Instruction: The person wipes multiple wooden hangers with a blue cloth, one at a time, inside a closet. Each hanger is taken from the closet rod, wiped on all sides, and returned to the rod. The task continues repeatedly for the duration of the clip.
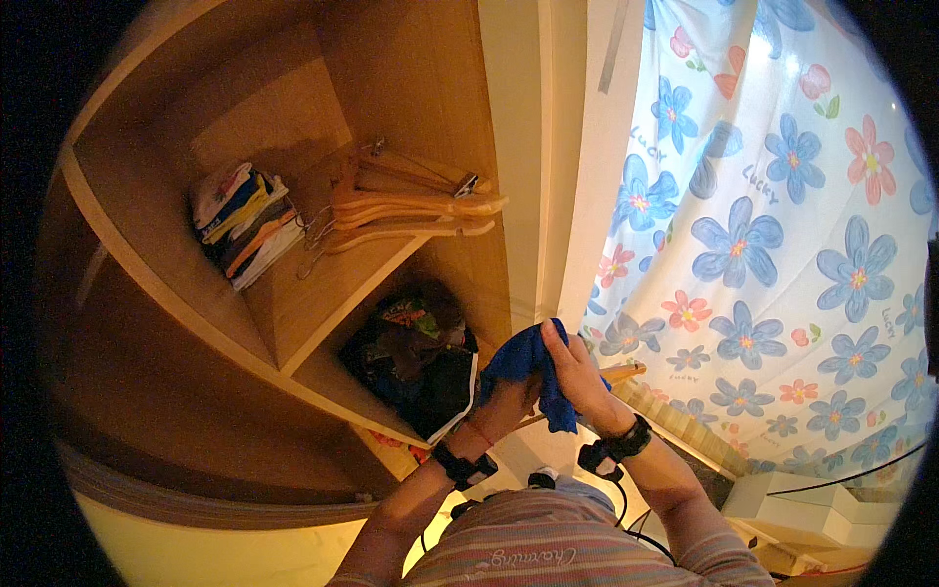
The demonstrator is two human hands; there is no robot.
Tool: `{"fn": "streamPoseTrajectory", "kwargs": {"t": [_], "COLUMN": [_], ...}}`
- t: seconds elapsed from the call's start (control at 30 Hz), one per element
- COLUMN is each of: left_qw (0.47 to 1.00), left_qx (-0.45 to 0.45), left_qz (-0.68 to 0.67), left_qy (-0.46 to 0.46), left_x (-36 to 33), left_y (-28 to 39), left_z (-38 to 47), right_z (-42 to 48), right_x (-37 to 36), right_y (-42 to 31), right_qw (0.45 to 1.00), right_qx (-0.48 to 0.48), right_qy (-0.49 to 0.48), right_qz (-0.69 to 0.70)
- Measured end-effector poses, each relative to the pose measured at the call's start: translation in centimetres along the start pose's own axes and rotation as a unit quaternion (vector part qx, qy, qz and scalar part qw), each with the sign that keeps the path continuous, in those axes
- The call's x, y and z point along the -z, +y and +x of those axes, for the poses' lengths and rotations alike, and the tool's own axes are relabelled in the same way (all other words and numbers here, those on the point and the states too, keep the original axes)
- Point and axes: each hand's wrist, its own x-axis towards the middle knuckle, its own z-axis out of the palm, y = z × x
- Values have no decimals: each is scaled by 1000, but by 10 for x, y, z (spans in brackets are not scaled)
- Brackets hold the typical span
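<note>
A blue cloth (521, 359), perhaps a garment, is bunched between my two hands in front of my body. My right hand (579, 374) grips it with the thumb on top. The fabric drapes over the fingers of my left hand (506, 403), so that hand's grip is partly hidden. Part of a wooden clothes hanger (623, 373) shows just beyond my right hand. To the left, a lower wardrobe compartment holds a pile of dark clothes (418, 359).
In the wooden wardrobe, a stack of folded clothes (246, 220) stands beside several wooden hangers (411, 213) on the shelf (345, 301). A flower-print curtain (741, 249) hangs at the right. White boxes (814, 506) are at the lower right, with a black cable (843, 484) above them.
</note>
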Motion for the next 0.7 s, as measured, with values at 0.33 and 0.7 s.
{"fn": "streamPoseTrajectory", "kwargs": {"t": [0.33,0.7], "left_qw": [986,991], "left_qx": [85,-9], "left_qz": [-119,-106], "left_qy": [73,77], "left_x": [56,55], "left_y": [46,39], "left_z": [-7,-46], "right_z": [3,-17], "right_x": [50,26], "right_y": [47,25], "right_qw": [776,785], "right_qx": [388,432], "right_qy": [65,29], "right_qz": [-494,-443]}}
